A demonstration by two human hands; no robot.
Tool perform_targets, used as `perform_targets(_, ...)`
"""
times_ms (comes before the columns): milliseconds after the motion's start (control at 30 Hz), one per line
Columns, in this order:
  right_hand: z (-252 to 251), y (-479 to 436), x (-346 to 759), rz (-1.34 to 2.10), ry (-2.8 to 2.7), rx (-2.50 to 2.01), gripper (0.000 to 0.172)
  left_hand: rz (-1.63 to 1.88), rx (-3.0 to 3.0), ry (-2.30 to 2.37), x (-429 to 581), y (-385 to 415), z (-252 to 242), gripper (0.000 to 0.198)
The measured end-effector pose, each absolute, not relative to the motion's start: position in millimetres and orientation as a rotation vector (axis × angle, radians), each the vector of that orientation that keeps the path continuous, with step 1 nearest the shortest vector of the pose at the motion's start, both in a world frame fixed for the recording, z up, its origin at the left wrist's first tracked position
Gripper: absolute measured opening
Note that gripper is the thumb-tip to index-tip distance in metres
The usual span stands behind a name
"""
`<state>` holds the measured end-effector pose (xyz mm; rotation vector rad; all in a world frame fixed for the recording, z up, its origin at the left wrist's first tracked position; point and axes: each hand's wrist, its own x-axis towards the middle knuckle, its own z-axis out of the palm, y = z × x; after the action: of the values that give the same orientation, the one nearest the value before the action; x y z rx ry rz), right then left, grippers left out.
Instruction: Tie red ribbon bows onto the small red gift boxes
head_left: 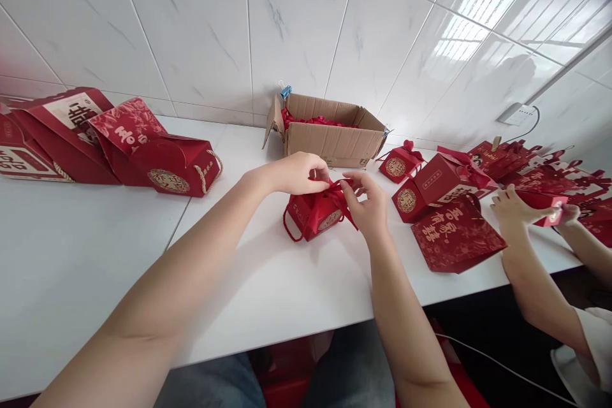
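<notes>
Table (268, 312), box (329, 220) below hands (305, 172) (373, 207), ribbon (331, 192) seemingly pinched

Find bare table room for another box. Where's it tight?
Biggest: white tabletop between the left forearm and the red cardboard boxes at left. Smaller: between that and the right forearm, nearside of the red ribbon-tied gift box. Crowded: the right, with red gift boxes and a co-worker's hands.

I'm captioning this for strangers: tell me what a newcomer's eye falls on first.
Likely the red box at centre, with the left hand and right hand at its ribbon. Behind it, near the wall, sits an open carton with red material inside. More red boxes stand at far left.
</notes>
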<state>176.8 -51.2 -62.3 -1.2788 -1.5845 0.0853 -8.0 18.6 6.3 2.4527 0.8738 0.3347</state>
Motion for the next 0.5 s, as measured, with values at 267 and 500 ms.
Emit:
perform_targets(267, -54, -54, 184, 0.322, -1.406, -1.496, 0.039, 0.313, 2.433, 0.987, 7, 8, 4, 0.01)
perform_targets(500, -42, -64, 193, 0.922, -1.658, -1.767, 0.06, 0.314, 2.447, 1.05, 7, 10, 1, 0.012)
